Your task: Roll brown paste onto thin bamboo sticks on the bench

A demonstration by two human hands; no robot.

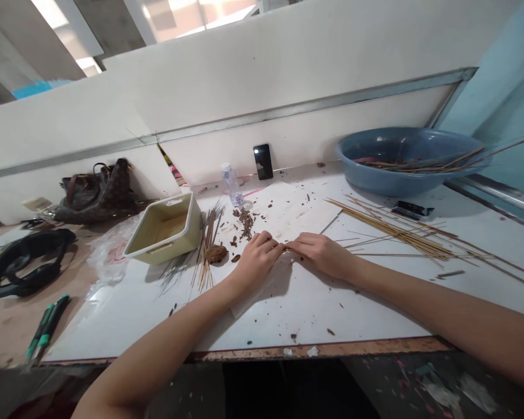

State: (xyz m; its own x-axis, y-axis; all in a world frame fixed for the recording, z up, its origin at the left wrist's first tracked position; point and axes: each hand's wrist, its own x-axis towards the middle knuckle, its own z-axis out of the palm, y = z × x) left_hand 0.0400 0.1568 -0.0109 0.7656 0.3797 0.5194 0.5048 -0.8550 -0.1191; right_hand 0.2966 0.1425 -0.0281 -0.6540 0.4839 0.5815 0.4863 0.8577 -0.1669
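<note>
My left hand (258,259) and my right hand (323,254) meet fingertip to fingertip over the white sheet (305,314). Both are closed in a pinch. Whatever lies between the fingers is tiny and mostly hidden; only a brownish bit shows. Left of my left hand sits a brown lump (215,254) of dough-like material, beside a bundle of thin sticks (205,238). Crumbled brown pieces (245,223) lie scattered just behind my hands. To the right, a spread of long tan sticks (393,230) rests on the sheet behind my right forearm.
A pale yellow tub (187,233) stands left, with a plastic bottle (232,185) and a propped phone (263,162) behind. At back right is a blue basin (375,180) holding sticks. A handbag (100,195), black strap-like object (30,262) and green-black tools (48,329) occupy the left.
</note>
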